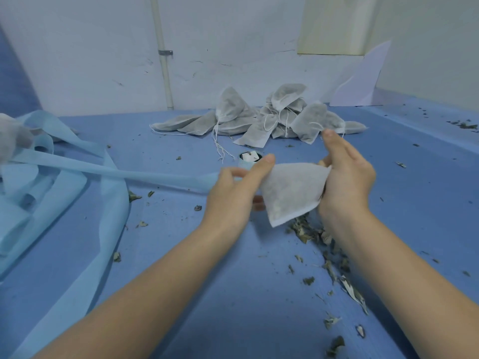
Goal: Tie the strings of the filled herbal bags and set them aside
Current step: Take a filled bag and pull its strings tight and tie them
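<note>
From the head view, the person has one herbal bag (291,191) lifted clear of the blue tabletop (233,294), stretched between both hands in front of them. The left hand (234,189) has its fingers (261,165) curled at the bag's left edge, pinching it between thumb and forefinger, though whether they also hold a string I cannot tell, since no string shows on this bag. The right hand (346,178) closes round the bag's narrow right end, where the cloth gathers to a point; its forefinger sticks out straight, the other fingers wrap the neck. To my eye this bag is filled but not yet knotted, so the tying of it looks to be under way and not finished. Behind the hands, against the wall, lies a heap of filled bags (272,116) with white strings trailing from their necks. Which of them are tied I cannot make out from here, nor whether this is the set-aside heap or the stock still waiting. Between the heap and the hands stands a small roll (249,158), half hidden by the left thumb. Loose dried leaves (334,265) lie scattered along the right of the tabletop under the right forearm, and long pale blue strips of fabric (64,177) sprawl over the left side. What remains, as I judge it, is to cinch and knot this bag, lay it with its fellows, and deal with any in the heap that are still open.
</note>
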The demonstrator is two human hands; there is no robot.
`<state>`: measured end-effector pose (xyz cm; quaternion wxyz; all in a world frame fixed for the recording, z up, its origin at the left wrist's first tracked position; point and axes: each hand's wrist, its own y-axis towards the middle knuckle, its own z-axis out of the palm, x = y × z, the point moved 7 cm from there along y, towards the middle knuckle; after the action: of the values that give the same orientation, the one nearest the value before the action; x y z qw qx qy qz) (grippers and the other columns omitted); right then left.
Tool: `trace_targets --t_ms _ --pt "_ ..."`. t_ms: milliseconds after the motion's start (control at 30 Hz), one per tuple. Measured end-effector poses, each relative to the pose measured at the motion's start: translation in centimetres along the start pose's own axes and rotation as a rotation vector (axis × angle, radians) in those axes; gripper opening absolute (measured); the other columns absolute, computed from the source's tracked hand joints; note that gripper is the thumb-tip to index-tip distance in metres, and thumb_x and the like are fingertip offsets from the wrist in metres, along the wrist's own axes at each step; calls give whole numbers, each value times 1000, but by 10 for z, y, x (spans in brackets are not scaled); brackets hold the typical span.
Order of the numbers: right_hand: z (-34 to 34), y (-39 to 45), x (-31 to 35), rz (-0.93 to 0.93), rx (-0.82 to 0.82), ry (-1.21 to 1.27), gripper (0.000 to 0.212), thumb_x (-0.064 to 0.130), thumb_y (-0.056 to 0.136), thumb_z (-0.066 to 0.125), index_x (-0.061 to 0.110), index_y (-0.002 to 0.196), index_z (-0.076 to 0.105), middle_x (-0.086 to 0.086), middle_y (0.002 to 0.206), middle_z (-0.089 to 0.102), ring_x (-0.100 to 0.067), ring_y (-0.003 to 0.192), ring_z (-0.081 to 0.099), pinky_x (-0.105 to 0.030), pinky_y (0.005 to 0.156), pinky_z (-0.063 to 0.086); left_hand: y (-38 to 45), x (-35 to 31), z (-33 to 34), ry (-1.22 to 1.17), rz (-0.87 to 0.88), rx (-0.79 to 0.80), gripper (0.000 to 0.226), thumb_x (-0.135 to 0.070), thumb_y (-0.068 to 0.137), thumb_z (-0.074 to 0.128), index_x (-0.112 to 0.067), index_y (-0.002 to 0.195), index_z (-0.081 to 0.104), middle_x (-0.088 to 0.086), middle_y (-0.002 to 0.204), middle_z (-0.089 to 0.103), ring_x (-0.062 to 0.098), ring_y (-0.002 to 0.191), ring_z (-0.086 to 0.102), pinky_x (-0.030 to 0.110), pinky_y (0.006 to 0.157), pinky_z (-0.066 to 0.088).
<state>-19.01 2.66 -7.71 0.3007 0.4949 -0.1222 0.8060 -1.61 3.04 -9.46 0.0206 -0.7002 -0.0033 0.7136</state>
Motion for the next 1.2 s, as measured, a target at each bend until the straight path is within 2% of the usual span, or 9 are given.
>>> trace_targets --t_ms 100,233,500,667,800,933,1067,1133,1200 --pt "-3 7 -2 -8 4 -21 10 27 85 72 18 82 68 10 40 39 -13 46 43 -23 50 40 -4 13 26 -330 -140 221 18 -21 84 65 -7 94 69 7 89 73 16 78 70 28 74 59" --pt "8 5 -10 6 165 -81 5 27 83 72 23 81 71 12 46 49 -7 52 53 -18 52 44 4 17 25 -381 -110 169 11 3 86 57 -1 90 67 5 77 73 11 67 69 26 69 58" --pt "30 -11 -4 -146 573 -283 5 28 71 76 30 67 75 16 83 69 5 79 61 -8 62 42 12 17 9 -422 -100 100 21 -4 87 58 1 106 66 13 96 71 21 83 67 33 83 53" --pt "33 -15 -1 -260 715 -407 16 22 75 76 34 65 74 17 88 68 0 96 59 -11 77 42 9 15 7 -504 -161 113 25 -23 90 53 -4 102 66 8 84 68 19 73 65 24 62 52" --pt "32 -15 -1 -275 740 -447 9 29 72 76 36 67 74 15 95 66 0 100 59 -15 83 43 12 14 7 -443 -116 156 58 -45 70 64 -3 109 67 11 99 71 24 90 68 29 78 53" --pt "32 -15 -3 -327 783 -561 4 32 71 77 34 74 74 15 100 62 0 98 58 -17 79 44 16 14 -1 -321 -10 98 15 -17 77 69 -3 82 71 8 79 73 15 68 69 20 61 53" --pt "33 -14 1 -386 849 -574 9 24 77 73 29 84 73 8 98 68 -5 99 61 -18 81 46 20 12 -7 -314 25 98 21 -14 68 70 -1 84 71 10 78 73 16 67 69 20 60 55" --pt "34 -12 0 -380 873 -551 13 17 84 69 28 90 72 7 96 72 -11 97 66 -26 88 50 22 9 -10 -281 37 73 15 -12 73 69 -1 83 71 10 76 73 16 66 69 20 61 55" --pt "39 -9 -3 -345 896 -511 18 11 88 65 27 95 70 10 97 73 -7 98 67 -23 90 50 25 6 -12 -238 60 32 11 -11 78 68 -1 84 71 10 77 73 17 67 69 21 64 55"
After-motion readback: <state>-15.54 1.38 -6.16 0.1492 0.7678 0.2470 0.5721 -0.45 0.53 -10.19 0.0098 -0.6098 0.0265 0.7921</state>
